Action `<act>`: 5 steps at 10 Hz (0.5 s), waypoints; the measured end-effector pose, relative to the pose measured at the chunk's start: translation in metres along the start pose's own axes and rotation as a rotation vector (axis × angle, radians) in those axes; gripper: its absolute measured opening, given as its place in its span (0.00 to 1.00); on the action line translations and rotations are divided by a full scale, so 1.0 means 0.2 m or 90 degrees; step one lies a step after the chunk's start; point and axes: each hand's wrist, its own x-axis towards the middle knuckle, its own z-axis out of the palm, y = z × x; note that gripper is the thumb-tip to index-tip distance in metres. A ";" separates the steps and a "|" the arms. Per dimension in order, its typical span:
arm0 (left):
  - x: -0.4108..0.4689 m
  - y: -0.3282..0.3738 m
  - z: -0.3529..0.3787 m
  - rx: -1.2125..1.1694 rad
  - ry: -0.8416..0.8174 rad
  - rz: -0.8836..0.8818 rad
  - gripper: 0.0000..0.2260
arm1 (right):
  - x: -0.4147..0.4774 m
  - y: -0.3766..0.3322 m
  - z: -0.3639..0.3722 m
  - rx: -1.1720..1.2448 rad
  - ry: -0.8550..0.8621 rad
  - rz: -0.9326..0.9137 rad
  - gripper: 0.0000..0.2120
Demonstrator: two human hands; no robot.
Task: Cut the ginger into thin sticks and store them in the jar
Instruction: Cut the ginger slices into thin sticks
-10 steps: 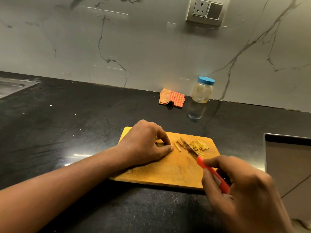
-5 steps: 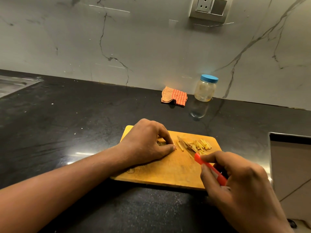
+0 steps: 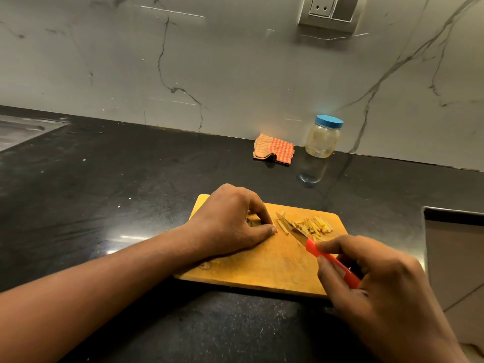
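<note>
A wooden cutting board [image 3: 262, 268] lies on the black counter. My left hand [image 3: 230, 224] presses down on a piece of ginger [image 3: 253, 222] at the board's far left, mostly hidden under my fingers. My right hand [image 3: 377, 286] grips a knife with a red handle [image 3: 332, 263]. Its blade [image 3: 290, 227] rests on the board just right of my left fingertips. A small pile of cut ginger sticks [image 3: 314, 226] lies right of the blade. A clear jar [image 3: 322, 137] with a blue lid on stands at the wall, behind the board.
A folded orange checked cloth [image 3: 273, 150] lies left of the jar by the marble wall. A steel sink drainer [image 3: 23, 128] shows at the far left. The counter drops off at a cut-out [image 3: 455, 247] on the right. A wall socket [image 3: 331, 10] is above.
My right hand and the knife have crept slightly left and away from me, toward my left fingertips. My left hand stays pressed on the ginger. The view has shifted down a little.
</note>
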 end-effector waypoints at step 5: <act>0.00 0.01 0.00 0.001 0.001 -0.005 0.07 | 0.04 0.05 -0.01 0.018 -0.042 -0.002 0.08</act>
